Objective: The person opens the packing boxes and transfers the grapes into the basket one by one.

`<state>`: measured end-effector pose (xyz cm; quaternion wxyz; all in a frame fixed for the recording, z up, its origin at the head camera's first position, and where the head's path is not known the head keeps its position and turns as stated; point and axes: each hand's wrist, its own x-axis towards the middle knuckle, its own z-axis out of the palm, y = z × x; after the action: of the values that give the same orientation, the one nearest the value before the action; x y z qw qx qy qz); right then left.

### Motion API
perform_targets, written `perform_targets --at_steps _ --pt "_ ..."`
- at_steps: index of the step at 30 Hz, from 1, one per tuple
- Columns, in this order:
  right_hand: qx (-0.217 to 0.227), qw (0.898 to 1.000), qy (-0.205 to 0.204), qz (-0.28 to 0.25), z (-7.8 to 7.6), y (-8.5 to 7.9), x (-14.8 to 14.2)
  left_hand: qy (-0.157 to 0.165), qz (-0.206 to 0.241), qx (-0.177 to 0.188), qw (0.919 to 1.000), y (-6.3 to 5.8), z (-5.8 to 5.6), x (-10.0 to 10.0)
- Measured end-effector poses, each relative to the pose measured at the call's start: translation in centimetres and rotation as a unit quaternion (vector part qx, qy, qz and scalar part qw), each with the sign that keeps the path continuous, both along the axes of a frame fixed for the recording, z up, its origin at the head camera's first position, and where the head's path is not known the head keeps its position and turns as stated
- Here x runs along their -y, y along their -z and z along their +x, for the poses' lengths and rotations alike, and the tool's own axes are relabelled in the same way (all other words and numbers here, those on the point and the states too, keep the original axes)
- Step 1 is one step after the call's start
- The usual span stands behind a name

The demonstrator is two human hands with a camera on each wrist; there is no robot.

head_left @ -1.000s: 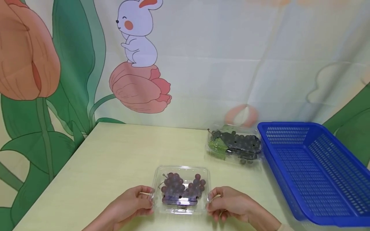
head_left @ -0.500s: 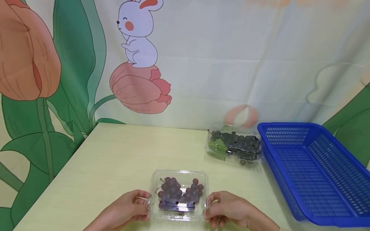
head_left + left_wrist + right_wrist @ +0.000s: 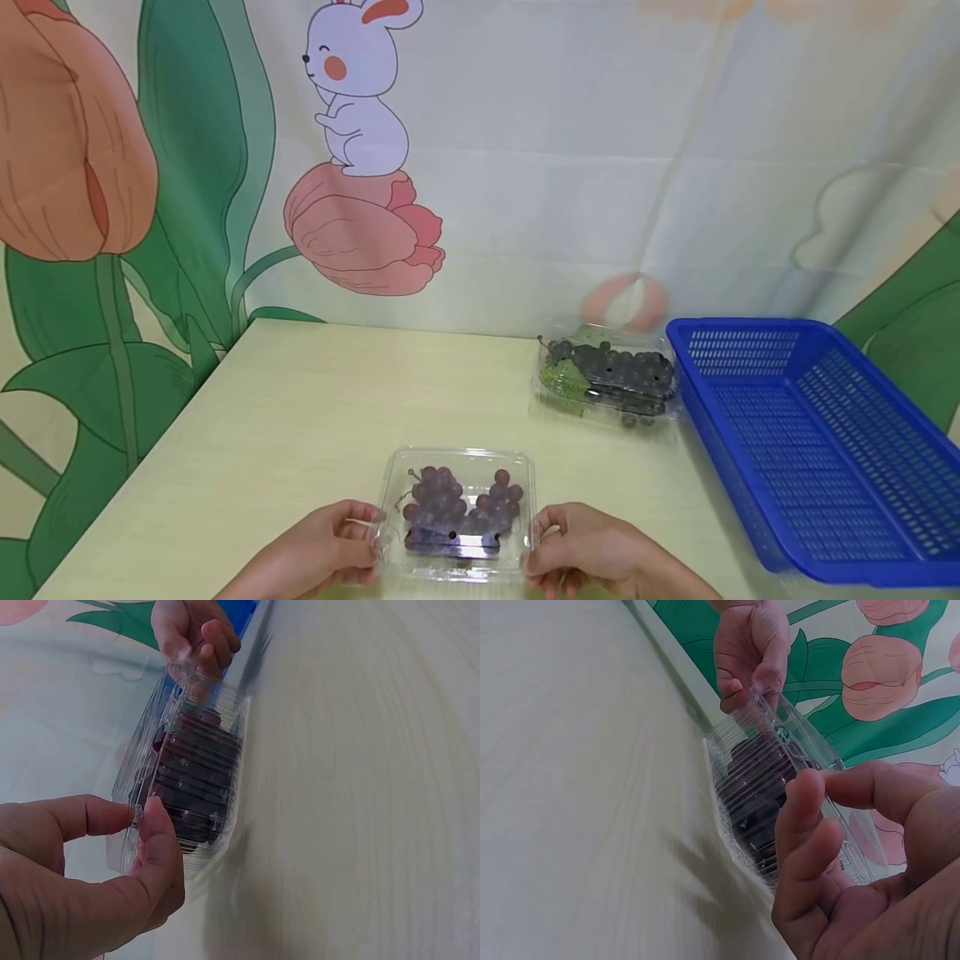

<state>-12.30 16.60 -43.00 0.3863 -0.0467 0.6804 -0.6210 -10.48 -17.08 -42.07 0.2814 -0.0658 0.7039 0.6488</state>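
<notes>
A clear plastic clamshell box (image 3: 468, 462) with dark red grapes (image 3: 442, 498) inside sits at the front middle of the table in the head view, its lid down. My left hand (image 3: 322, 546) pinches its left edge between thumb and fingers. On the opposite edge my right hand (image 3: 588, 550) pinches the rim the same way. Both wrist views show the ribbed lower part of the box close over the table, with the grapes (image 3: 195, 776) behind the plastic. In the right wrist view, thumb and index finger meet at the rim (image 3: 826, 796).
A second clear clamshell box (image 3: 607, 375) holds black grapes and a green leaf at the back right. Beside it stands a blue plastic basket (image 3: 795, 467) with slotted walls. The pale wooden table (image 3: 300, 417) ends at a printed cloth (image 3: 525, 167) behind.
Both hands have moved the clamshell box of red grapes toward the front of the table and slightly left. The black grapes and the basket stay in place.
</notes>
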Motion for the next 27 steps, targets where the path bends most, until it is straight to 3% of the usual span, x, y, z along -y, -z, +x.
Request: perform_targets --at_steps 7,22,27 --pt "-0.003 1.000 0.005 0.011 0.2 -0.4 0.2 -0.006 0.003 -0.002 1.0000 0.0 0.1 0.0" --pt "-0.058 0.997 0.018 0.056 0.8 -0.7 0.3 -0.032 -0.025 -0.001 0.9992 -0.4 0.3 -0.4" --pt "-0.116 0.990 0.015 0.076 1.1 -0.9 0.2 -0.024 -0.024 -0.008 0.9994 -0.3 0.3 -0.3"
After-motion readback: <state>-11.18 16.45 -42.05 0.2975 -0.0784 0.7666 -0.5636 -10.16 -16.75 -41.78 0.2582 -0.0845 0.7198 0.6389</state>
